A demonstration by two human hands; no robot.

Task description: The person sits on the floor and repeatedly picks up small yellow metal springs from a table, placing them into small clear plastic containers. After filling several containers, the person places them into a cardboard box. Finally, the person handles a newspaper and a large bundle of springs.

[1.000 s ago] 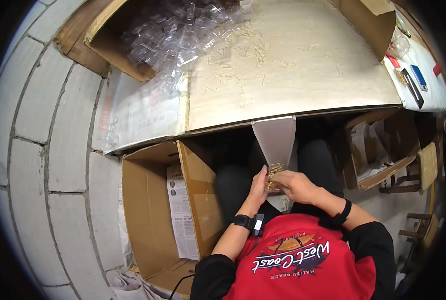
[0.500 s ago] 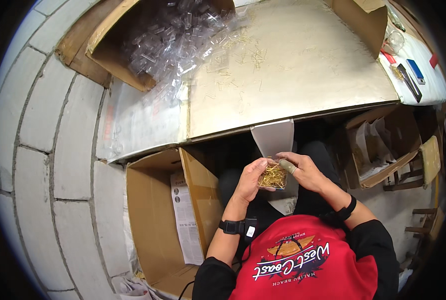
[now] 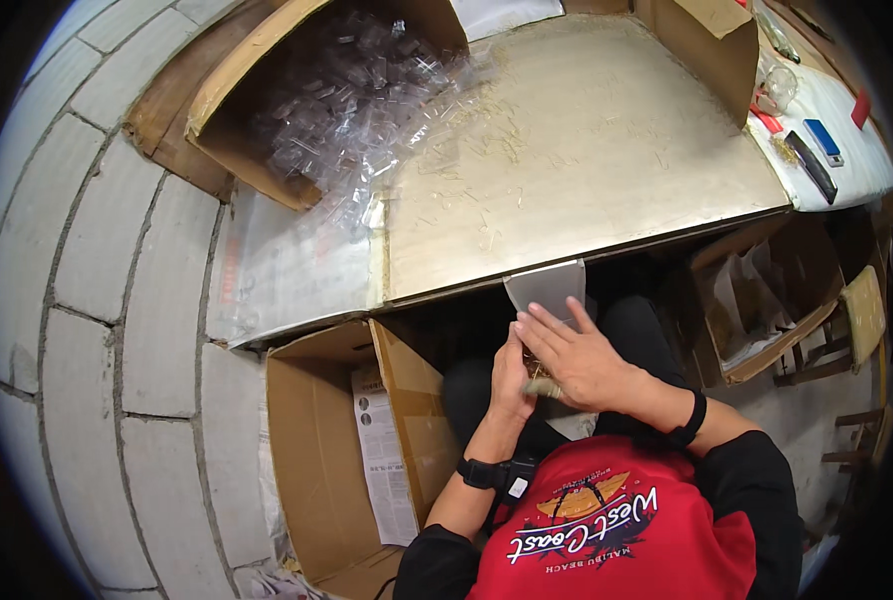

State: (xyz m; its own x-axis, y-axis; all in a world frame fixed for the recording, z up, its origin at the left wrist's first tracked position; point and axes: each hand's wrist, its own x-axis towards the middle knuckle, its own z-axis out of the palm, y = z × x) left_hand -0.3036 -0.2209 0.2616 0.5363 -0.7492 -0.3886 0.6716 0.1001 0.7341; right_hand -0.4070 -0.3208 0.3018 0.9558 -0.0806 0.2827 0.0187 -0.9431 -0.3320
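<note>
Since half a second ago the right hand (image 3: 581, 362) has moved over the small bag (image 3: 540, 383) of yellowish bits, fingers now spread flat on top, hiding most of it. The left hand (image 3: 511, 380) is curled round the bag's left edge, above the lap. Beyond: the grey chute (image 3: 546, 288), then the tabletop (image 3: 606, 170).

Right hand (image 3: 576, 360) lies over a small yellowish packet (image 3: 540, 383), hiding most of it; contents not resolvable. Left hand (image 3: 511, 375) partly behind the right; finger positions unclear. Lower part of open cardboard box (image 3: 336, 450) cut off by the fisheye rim
</note>
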